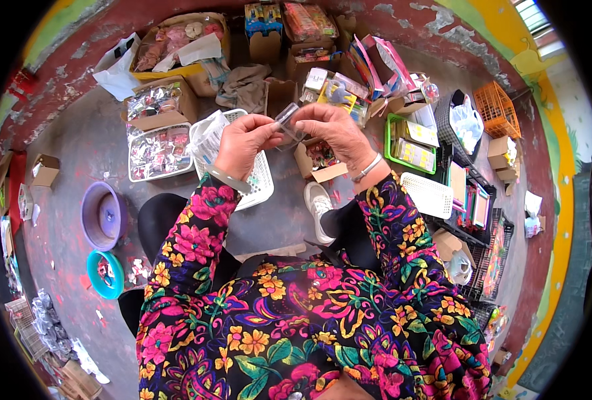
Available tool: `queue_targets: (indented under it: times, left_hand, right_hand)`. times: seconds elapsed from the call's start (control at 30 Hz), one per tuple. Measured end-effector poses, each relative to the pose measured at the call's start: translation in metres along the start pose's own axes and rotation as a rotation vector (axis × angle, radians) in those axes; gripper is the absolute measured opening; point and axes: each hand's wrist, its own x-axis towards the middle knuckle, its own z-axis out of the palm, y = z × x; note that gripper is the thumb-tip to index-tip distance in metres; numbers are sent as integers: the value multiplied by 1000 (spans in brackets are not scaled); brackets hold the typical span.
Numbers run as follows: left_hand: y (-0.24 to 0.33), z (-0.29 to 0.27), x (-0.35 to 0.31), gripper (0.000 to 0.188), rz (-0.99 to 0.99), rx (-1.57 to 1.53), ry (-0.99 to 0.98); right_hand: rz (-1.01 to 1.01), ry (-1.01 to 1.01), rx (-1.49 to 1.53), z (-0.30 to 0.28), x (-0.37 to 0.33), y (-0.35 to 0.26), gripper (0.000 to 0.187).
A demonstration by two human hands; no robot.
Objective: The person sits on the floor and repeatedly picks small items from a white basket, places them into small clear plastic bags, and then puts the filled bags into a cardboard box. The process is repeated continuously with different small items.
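Note:
Between my two hands is a small clear plastic case or packet (287, 115), raised above the floor; its contents are too small to make out. Thumb and fingers of my left hand (246, 141) pinch its left side. My right hand (339, 137) has its bent fingers closed on the other side. Below my left hand stands a white plastic basket (261, 187) with clear plastic bags (208, 135) in it. Under my right hand, a small cardboard box (331, 173) holds little colourful pieces.
A white basket of small packets (159, 155) is at left, near purple (102, 217) and teal basins (105, 274). On the right are a green basket (410, 165), a white tray (427, 195) and black crates (472, 227). Filled boxes (266, 47) line the far wall.

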Motion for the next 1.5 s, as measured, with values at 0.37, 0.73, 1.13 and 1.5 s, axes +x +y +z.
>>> queue_targets:
  times: [0.37,0.73,1.13,1.5]
  left_hand:
    - [7,3,-7,12,-119,164,-139]
    - [4,0,-3,9,-124,91,-145]
    - [0,2,-3,8,-94,28,-137]
    - [-6,4,-1,7,-28,101,-118]
  right_hand:
    - [104,-104,115,6,-8,-14,13]
    - [129,-170,-4,5,-5,-9,14]
    - [72,-102,83,8,-6,-7,15]
    - [45,-28,2,12,-3,-4,13]
